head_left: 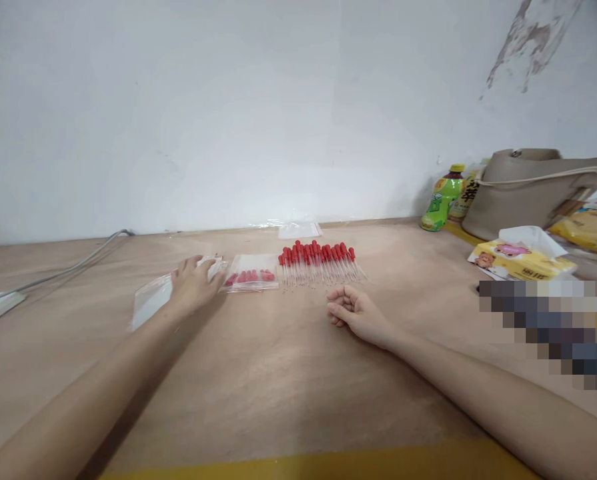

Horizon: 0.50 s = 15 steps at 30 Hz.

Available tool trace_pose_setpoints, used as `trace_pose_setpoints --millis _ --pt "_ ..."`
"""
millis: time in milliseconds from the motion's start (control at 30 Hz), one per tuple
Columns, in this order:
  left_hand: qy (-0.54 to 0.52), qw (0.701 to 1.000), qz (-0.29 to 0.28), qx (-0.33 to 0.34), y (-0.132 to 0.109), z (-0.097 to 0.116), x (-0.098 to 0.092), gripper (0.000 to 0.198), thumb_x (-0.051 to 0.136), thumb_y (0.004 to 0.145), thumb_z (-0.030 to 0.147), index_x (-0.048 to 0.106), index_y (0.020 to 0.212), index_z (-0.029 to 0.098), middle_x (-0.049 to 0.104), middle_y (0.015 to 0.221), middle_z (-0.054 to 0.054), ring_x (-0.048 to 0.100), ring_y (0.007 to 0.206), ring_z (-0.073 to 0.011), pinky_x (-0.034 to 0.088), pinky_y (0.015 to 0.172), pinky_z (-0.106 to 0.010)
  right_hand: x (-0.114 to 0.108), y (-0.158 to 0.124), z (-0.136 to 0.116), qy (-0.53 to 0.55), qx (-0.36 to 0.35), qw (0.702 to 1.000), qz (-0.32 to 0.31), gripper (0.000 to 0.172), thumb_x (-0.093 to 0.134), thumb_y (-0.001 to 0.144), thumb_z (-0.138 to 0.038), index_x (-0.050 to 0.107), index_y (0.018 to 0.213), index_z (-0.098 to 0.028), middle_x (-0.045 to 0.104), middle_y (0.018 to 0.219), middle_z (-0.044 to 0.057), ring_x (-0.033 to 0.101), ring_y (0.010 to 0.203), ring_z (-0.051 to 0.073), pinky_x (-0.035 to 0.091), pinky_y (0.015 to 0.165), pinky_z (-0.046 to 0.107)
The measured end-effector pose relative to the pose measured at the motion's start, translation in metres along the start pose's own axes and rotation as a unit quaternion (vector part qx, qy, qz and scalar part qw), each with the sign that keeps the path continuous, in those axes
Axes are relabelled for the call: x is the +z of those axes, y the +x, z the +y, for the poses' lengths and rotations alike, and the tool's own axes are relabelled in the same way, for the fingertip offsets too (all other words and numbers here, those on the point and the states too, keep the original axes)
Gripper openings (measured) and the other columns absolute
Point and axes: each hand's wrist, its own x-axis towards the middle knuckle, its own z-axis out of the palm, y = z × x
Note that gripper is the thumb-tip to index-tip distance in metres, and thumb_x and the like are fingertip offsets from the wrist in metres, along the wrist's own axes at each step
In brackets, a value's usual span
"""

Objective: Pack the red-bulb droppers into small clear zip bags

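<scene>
Left hand (194,285) flat on a pile of empty zip bags (151,301), right hand (357,315) curled near a row of red-capped droppers (319,261).

The left fingers lie slightly spread on the pile's right end. Just beside them a filled zip bag (251,277) holds more red-capped droppers. The right fingers are curled loosely inward, apart from the row; whether they pinch anything cannot be told. On the plywood table (278,387), by the white wall (228,113), lie a spare bag (299,230), a green bottle (442,200), a beige handbag (528,190), a tissue pack (521,259) and a grey cable (68,268).

White wall (203,113), peeling patch (533,40), wooden tabletop (278,387), soft light
</scene>
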Motion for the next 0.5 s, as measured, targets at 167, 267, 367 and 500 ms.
trace_pose_setpoints --millis 167,267,367,500 --pt "0.125 0.991 -0.038 -0.033 -0.031 -0.048 0.005 0.066 0.033 0.08 0.05 0.041 0.123 0.002 0.033 0.134 -0.024 0.022 0.127 -0.038 0.019 0.097 -0.055 0.001 0.001 -0.001 -0.008 0.004 1.0 -0.002 0.023 0.058 0.071 -0.029 0.042 0.085 -0.018 0.052 0.064 -0.004 0.052 0.056 0.007 0.045 0.057 0.024" --pt "0.133 0.989 -0.061 -0.035 -0.034 -0.058 0.013 0.057 0.025 0.083 0.043 0.048 0.112 0.0 0.043 0.125 -0.026 0.035 0.119 -0.0376 0.03 0.091 -0.053 0.001 0.0 -0.001 -0.007 0.003 1.0 -0.005 0.023 0.058 0.072 -0.028 0.042 0.085 -0.018 0.051 0.065 -0.004 0.052 0.056 0.007 0.044 0.057 0.024" --pt "0.12 0.99 -0.064 -0.02 -0.032 -0.058 0.014 0.043 0.022 0.083 0.032 0.055 0.096 0.006 0.052 0.112 -0.022 0.044 0.111 -0.0339 0.036 0.086 -0.048 0.0 0.0 -0.001 -0.007 0.002 1.0 -0.011 0.024 0.058 0.071 -0.029 0.042 0.085 -0.018 0.051 0.065 -0.004 0.052 0.056 0.007 0.044 0.057 0.024" --pt "0.084 0.996 -0.035 -0.02 -0.03 -0.061 0.009 0.035 0.025 0.082 0.025 0.057 0.082 0.011 0.06 0.095 -0.017 0.053 0.101 -0.0301 0.044 0.08 -0.041 -0.001 0.001 0.001 -0.008 -0.002 1.0 -0.015 0.026 0.059 0.07 -0.032 0.043 0.084 -0.018 0.051 0.065 -0.004 0.052 0.056 0.007 0.045 0.057 0.024"
